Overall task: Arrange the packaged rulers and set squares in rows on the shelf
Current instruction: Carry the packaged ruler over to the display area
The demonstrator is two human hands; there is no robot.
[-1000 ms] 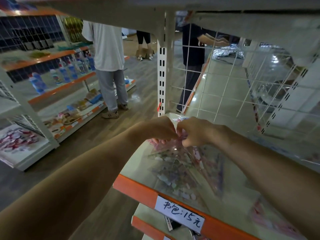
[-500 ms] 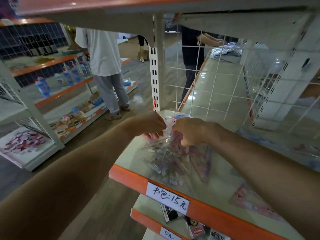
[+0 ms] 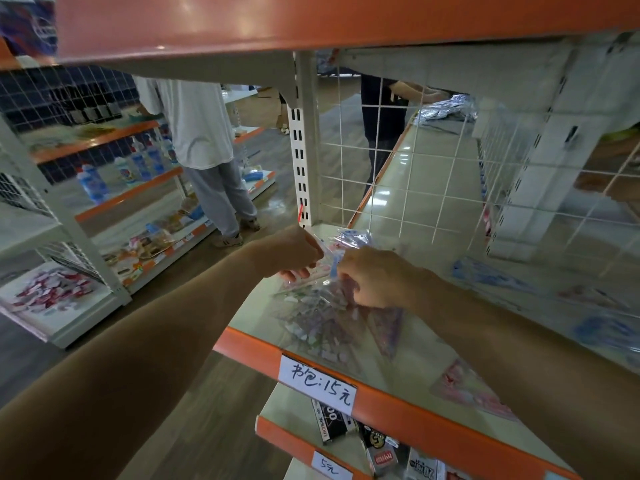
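Left hand [image 3: 294, 252] and right hand [image 3: 372, 277] have parted | both pinch packet [image 3: 311, 317] top | likely squaring it on shelf [image 3: 415, 422]; rows barely begun

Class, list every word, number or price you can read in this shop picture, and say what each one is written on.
"书包:15元": handwritten top label on the shelf edge.
"5元": handwritten lower label on the lower edge.
Boxes below: print too blurred to read reliably.
Packets: print too blurred to read.
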